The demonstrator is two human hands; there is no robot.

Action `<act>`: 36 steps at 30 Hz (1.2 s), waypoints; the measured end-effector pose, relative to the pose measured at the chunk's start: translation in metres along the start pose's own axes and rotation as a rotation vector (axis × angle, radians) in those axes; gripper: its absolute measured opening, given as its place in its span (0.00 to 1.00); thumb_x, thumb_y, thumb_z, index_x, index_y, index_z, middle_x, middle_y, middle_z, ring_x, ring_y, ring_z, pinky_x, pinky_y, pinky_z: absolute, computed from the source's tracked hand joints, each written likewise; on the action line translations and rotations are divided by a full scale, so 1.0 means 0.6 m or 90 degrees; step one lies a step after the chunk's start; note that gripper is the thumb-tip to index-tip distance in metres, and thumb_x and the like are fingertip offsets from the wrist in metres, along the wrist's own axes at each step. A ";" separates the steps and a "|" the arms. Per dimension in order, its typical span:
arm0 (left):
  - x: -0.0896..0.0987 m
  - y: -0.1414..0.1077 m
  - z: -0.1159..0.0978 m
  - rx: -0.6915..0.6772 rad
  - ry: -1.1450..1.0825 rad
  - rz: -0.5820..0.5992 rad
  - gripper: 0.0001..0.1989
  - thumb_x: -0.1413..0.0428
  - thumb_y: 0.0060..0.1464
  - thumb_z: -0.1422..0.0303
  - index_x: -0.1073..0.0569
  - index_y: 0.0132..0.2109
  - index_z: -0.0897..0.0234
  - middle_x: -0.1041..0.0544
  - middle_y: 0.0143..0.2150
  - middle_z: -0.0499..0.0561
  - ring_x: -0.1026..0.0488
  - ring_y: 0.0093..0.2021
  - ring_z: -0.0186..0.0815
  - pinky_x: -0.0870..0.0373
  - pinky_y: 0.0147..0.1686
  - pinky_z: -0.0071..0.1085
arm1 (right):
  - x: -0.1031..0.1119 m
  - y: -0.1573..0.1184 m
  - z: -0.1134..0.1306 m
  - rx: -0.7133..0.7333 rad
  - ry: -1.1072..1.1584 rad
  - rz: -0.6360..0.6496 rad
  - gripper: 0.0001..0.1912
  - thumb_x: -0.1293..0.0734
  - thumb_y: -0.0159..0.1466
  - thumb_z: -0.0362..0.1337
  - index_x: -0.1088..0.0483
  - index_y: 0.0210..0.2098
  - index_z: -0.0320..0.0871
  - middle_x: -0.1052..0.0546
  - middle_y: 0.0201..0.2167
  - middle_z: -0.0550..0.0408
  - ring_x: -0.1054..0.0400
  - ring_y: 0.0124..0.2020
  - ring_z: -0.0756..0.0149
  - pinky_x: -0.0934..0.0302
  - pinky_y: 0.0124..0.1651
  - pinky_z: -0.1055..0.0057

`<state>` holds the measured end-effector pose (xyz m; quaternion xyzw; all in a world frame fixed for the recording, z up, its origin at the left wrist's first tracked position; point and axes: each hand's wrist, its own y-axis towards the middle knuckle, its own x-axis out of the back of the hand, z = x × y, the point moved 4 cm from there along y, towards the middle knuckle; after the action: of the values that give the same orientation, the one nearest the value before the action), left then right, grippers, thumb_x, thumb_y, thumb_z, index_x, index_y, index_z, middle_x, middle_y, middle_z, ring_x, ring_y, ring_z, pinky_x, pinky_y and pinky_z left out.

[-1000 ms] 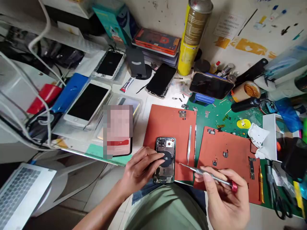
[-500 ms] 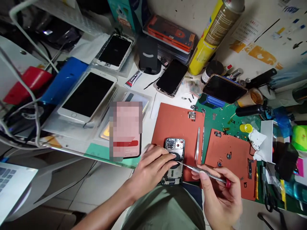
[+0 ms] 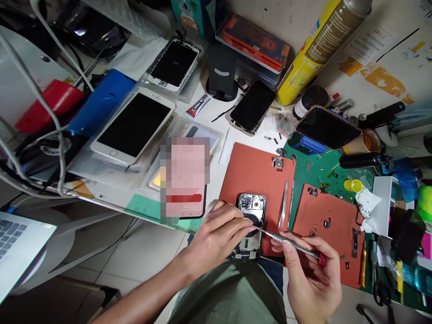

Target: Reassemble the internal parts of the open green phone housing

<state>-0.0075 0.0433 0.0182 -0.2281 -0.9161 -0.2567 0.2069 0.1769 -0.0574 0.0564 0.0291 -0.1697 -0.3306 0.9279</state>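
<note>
A stripped phone housing point(image 3: 250, 249), bare metal with a round black pad point(image 3: 250, 233) in its middle, lies at the near edge of an orange-red mat. My left hand point(image 3: 221, 234) reaches over the housing from the left. Its thumb and forefinger are pinched together over the pad; whatever lies between them is too small to make out. In my right hand point(image 3: 308, 274) is a slim metal tool point(image 3: 281, 239) with a knurled grip and a red end. The tool's thin tip meets my left fingertips above the pad.
Tweezers point(image 3: 284, 204) lie right of the housing on the mat point(image 3: 249, 166). A second mat point(image 3: 313, 220) carries small phone parts. Left of me lie a lit phone point(image 3: 185, 209), partly blurred out, and a white phone screen point(image 3: 135, 128). A yellow can point(image 3: 303, 67) stands behind.
The view has shifted, so the bench sits farther right in the picture. My hands keep nearly the same pose, with the tool tip still at my left fingertips.
</note>
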 end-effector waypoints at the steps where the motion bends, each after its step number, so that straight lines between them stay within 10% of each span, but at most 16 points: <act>1: 0.000 0.000 0.000 -0.002 0.001 0.000 0.04 0.41 0.73 0.73 0.23 0.51 0.60 0.16 0.42 0.48 0.22 0.39 0.35 0.32 0.45 0.39 | 0.000 0.000 -0.001 -0.003 0.003 -0.001 0.17 0.21 0.65 0.28 0.26 0.50 0.45 0.12 0.40 0.50 0.13 0.34 0.54 0.15 0.40 0.63; 36: 0.004 0.000 0.002 -0.021 0.031 0.002 0.07 0.42 0.73 0.75 0.22 0.51 0.59 0.19 0.39 0.47 0.24 0.35 0.33 0.35 0.40 0.37 | 0.002 0.000 0.012 0.087 -0.072 0.029 0.21 0.20 0.62 0.24 0.24 0.52 0.44 0.13 0.40 0.53 0.13 0.35 0.58 0.15 0.42 0.69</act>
<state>-0.0095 0.0446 0.0185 -0.2270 -0.9060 -0.2770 0.2258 0.1753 -0.0580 0.0634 0.0693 -0.2447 -0.2980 0.9201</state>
